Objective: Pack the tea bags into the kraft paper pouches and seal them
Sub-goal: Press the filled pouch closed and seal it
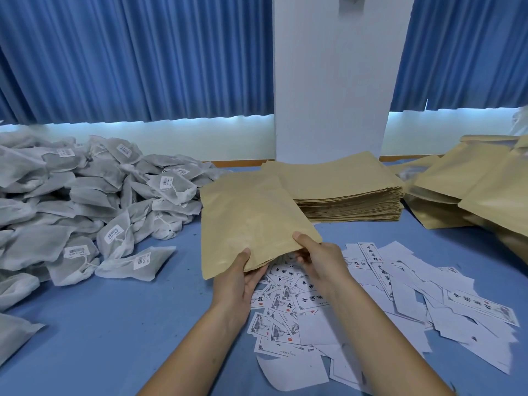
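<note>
One pouch (251, 224), kraft paper, flat, rectangular, matt tan with faint creases; held at the centre of the frame, its far end lying over the stack behind and its near edge raised above the desk (114, 324).
Left hand (243, 284): pinches the near edge, thumb on top, fingers underneath.
Right hand (317, 261): grips the near right corner, thumb on top, fingers curled below; whether they reach inside the mouth cannot be told.
Many tea bags (85, 195): soft white-grey mesh sachets, pillow-shaped and crumpled, with strings and small white barcode tags; heaped loosely over the left of the frame, a few strays at its near edge.
One stack (343, 190) of flat kraft pouches: thick, square-edged, layered sides showing; centre right, just behind the held pouch.
Several bulging pouches (471, 190): same tan paper, leaning on one another at the right edge.
Numerous slips (400, 295): thin white paper rectangles, some printed with black characters, ink pictures and red seals, some blank side up; scattered at lower right, partly beneath both hands.
Desk: smooth blue surface.
Curtains (128, 58): blue, pleated, across the top, split by a white pillar (334, 81).
</note>
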Demonstrator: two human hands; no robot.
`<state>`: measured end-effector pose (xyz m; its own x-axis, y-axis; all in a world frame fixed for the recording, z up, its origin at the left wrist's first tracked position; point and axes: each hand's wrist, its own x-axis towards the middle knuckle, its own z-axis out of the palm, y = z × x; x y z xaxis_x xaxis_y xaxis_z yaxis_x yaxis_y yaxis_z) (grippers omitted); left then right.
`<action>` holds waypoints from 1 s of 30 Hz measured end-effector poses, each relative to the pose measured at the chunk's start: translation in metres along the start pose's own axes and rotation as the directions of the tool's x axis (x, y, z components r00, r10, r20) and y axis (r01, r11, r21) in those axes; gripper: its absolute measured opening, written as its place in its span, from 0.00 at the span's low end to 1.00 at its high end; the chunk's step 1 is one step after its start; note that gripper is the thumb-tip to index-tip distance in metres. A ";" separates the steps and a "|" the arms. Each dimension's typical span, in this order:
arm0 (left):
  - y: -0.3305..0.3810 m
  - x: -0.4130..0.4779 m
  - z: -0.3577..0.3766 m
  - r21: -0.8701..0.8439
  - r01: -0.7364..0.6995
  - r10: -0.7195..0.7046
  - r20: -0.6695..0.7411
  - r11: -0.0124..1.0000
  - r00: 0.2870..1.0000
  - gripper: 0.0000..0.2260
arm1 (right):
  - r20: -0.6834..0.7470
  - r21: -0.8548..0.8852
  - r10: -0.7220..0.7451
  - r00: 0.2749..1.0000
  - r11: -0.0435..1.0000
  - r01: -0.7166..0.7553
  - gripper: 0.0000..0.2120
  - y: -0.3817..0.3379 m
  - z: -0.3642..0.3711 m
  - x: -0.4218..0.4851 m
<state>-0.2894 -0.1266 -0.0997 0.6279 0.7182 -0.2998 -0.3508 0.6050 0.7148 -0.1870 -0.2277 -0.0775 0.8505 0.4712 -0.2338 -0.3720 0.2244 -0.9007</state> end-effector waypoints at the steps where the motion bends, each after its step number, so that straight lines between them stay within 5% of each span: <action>1: 0.000 0.000 0.000 0.002 0.000 0.000 0.007 1.000 1.000 0.03 | 0.016 -0.002 -0.001 1.000 1.000 0.002 0.05 0.001 0.002 -0.001; 17: -0.006 -0.011 0.006 -0.034 0.031 -0.029 0.055 0.999 0.998 0.07 | -0.038 0.000 -0.057 0.998 0.998 0.057 0.03 0.015 0.015 -0.005; 30: -0.009 -0.014 0.006 0.104 0.065 -0.065 0.003 0.992 0.998 0.06 | 0.078 -0.040 -0.051 0.996 0.998 0.055 0.03 0.027 0.028 -0.019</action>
<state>-0.2903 -0.1444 -0.0984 0.6517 0.6760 -0.3440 -0.2350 0.6111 0.7559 -0.2233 -0.2063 -0.0871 0.8370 0.5239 -0.1580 -0.3099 0.2159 -0.9259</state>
